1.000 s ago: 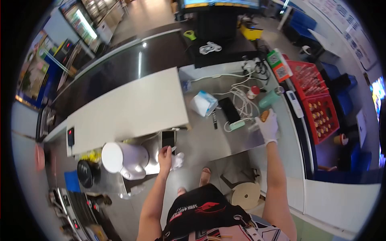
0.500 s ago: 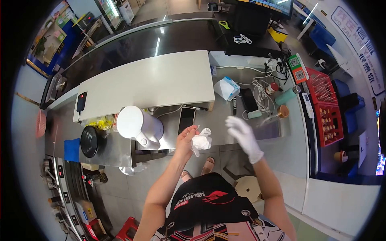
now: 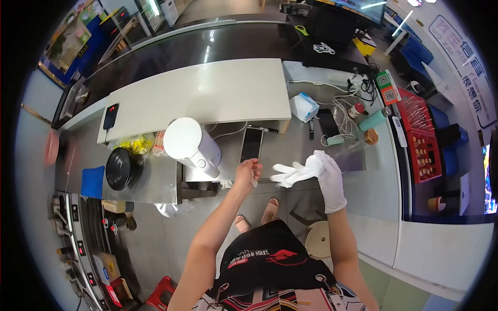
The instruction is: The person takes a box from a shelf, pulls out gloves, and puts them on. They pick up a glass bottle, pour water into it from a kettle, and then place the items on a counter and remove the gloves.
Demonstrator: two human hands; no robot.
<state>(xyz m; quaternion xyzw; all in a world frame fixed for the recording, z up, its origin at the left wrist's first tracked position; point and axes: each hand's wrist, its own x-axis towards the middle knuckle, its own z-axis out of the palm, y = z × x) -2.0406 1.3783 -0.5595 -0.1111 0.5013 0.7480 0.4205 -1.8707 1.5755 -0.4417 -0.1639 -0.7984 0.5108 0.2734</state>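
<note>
a loose white glove (image 3: 296, 174) is held bunched in the gloved right hand (image 3: 331, 179), its empty fingers spread toward the bare left hand (image 3: 246, 173), which is half curled near the phone (image 3: 253, 142); whether the small pale scrap (image 3: 254, 183) there is gripped cannot be told. the loose white glove is probably best pinched lightly and held clear of the worktop (image 3: 290, 150), so that its thin fingers are not snagged, twisted or soiled.

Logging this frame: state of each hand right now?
Left hand: fingers curled; whether it holds anything cannot be told.
Right hand: gloved, closed on a white glove.
</note>
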